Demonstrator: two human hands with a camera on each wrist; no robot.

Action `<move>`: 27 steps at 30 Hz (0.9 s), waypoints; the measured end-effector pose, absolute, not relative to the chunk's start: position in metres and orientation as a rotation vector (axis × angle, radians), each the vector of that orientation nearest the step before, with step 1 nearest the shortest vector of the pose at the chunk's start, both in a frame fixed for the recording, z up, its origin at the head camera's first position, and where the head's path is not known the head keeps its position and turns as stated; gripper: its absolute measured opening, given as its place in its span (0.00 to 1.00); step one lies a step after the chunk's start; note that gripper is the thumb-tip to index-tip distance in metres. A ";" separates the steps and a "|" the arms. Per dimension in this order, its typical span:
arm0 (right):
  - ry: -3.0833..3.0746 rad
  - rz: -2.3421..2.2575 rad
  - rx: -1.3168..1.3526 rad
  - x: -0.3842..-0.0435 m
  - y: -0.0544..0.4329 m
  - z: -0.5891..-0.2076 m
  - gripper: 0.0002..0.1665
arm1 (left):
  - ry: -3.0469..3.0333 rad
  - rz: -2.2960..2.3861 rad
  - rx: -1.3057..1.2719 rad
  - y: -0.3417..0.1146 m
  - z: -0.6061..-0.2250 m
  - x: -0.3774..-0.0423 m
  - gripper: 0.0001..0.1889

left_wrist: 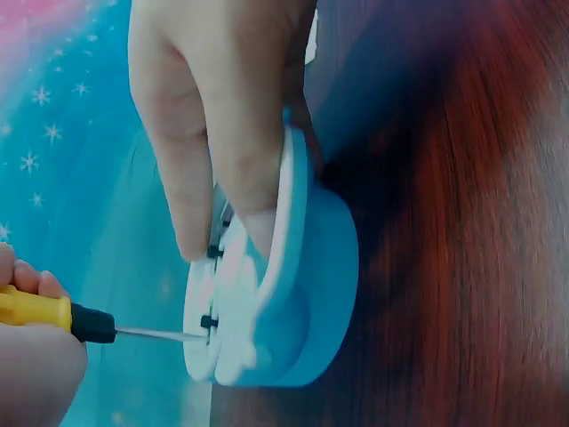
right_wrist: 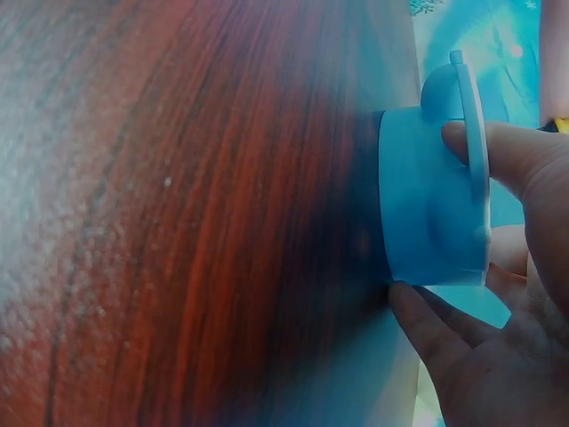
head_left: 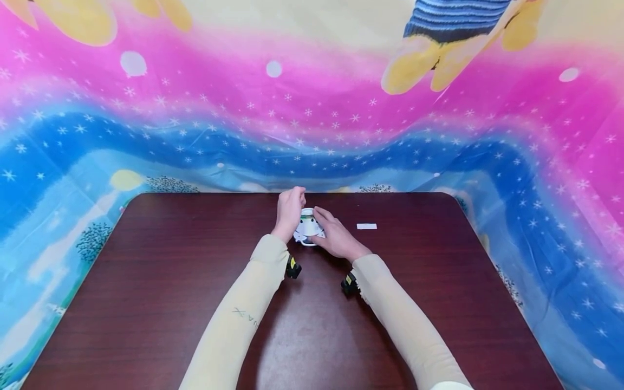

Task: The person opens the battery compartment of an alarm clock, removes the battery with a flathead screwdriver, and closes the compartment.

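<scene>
My left hand [head_left: 290, 210] grips a screwdriver [left_wrist: 36, 309] by its yellow and black handle. The thin metal shaft reaches the white face of a small rounded plastic case [head_left: 307, 225], with its tip close by a black spot near one end. This case has a flat, flared rim, two dark eye-like dots and a green band; its sides look blue in the wrist views. My right hand [right_wrist: 498, 347] holds the case, thumb at the rim and fingers around the opposite side. The case stands on the table, face up. In the head view my left hand hides the screwdriver.
A white strip [head_left: 366, 226] lies on the dark wooden table [head_left: 146, 281], right of the hands. Behind the table's far edge hangs a colourful printed cloth [head_left: 312, 124]. Small black wrist cameras [head_left: 293, 267] sit below both sleeves.
</scene>
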State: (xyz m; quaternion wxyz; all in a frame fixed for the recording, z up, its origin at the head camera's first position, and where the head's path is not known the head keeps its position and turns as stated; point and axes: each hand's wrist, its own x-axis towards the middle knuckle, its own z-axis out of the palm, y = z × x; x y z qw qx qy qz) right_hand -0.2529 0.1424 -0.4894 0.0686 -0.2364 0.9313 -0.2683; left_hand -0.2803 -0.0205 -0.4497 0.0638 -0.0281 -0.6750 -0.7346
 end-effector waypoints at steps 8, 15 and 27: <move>2.819 -0.777 -0.703 -0.253 0.141 -0.485 0.48 | -1.437 -2.655 -0.016 -0.036 -0.460 -0.287 0.24; 2.826 -0.775 -0.723 -0.254 0.141 -0.485 0.48 | -1.320 -2.695 -0.063 -0.039 -0.463 -0.286 0.24; 2.817 -0.787 -0.701 -0.253 0.143 -0.488 0.48 | -1.103 -2.791 0.017 -0.045 -0.468 -0.286 0.24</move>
